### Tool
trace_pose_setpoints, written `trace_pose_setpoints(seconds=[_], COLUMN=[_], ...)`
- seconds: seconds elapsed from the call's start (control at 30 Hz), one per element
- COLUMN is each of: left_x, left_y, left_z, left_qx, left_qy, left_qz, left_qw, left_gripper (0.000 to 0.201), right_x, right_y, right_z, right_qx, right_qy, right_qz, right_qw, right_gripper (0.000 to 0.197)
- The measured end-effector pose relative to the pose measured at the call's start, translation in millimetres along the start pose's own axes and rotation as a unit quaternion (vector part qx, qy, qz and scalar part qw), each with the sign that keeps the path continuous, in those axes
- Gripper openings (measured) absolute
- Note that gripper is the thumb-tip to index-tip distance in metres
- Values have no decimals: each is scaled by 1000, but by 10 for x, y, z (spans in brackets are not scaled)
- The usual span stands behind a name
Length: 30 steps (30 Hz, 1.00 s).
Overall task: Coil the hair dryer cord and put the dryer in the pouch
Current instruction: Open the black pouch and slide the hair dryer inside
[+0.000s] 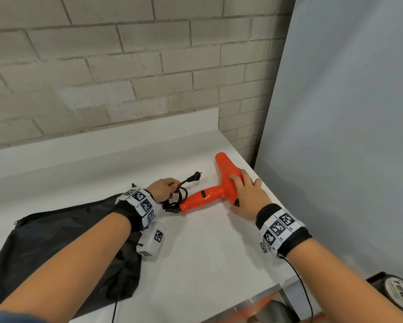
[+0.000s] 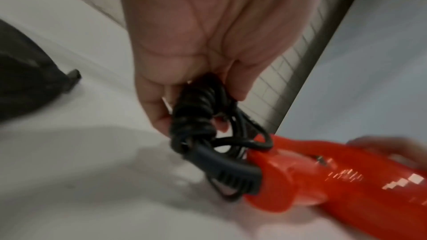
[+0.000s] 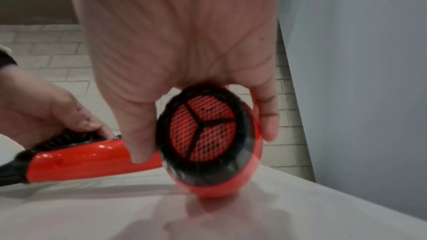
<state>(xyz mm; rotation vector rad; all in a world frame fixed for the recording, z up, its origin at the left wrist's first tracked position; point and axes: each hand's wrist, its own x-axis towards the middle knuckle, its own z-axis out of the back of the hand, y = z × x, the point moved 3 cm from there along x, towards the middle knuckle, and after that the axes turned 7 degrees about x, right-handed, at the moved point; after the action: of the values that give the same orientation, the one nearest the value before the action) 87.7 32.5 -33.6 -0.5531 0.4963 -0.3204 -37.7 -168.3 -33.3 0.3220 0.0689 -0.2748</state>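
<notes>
An orange hair dryer (image 1: 209, 193) lies on the white counter (image 1: 196, 248), nozzle pointing away, handle pointing left. My right hand (image 1: 244, 190) grips its body from above, thumb and fingers round the rear end with the black grille (image 3: 203, 125). My left hand (image 1: 165, 188) holds the bundled black cord (image 2: 196, 114) at the handle's end (image 2: 277, 174). The plug (image 1: 193, 177) sticks out past my left hand. The black pouch (image 1: 56, 248) lies flat on the counter under my left forearm.
A brick wall (image 1: 126, 66) runs behind the counter's raised back edge. A grey panel (image 1: 347, 136) stands close on the right. The counter's front right corner (image 1: 275, 287) is near my right forearm, with a black round object (image 1: 398, 297) below it.
</notes>
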Motion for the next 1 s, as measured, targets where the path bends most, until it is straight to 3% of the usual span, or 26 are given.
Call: trace_pose_setpoints(seconds=[0.1,0.2,0.27,0.37,0.53,0.7,0.77,0.87,1.0], left_x=[89,120,121,95,15,-161,-276,-430,-517], left_y=[79,126,143,186,286,423,495,717,1206], left_z=[-35,-50,-64,3,114,160,186,286,679], left_qx=[140,251,276,224,156,-1,34,162,221], left_qy=[-2,-40,-32,-52,-75,-8,10,-3,-41], left_qz=[-23,19,43,63,64,46,23,-2,42], left_qw=[990,967,960,971,983,999,999,987,973], left_gripper=[34,33,41,51,40,47,50,54,58], right_x=[-31,-36,-33,-23,-13,23,47,139,310], right_y=[24,45,87,173,283,440,586,947,1576], right_z=[-28,-19,-12,-41,-16,20,23,-49,-300], right_qx=[-12,-29,-49,-63,-90,-102,-128,-126,0], right_qy=[18,11,-2,-17,-36,-20,-19,-7,82], right_qz=[7,6,0,-11,-23,-84,-106,-59,72], right_qw=[1000,1000,999,998,995,991,986,990,994], right_gripper=[76,75,74,73,64,64,61,52,51])
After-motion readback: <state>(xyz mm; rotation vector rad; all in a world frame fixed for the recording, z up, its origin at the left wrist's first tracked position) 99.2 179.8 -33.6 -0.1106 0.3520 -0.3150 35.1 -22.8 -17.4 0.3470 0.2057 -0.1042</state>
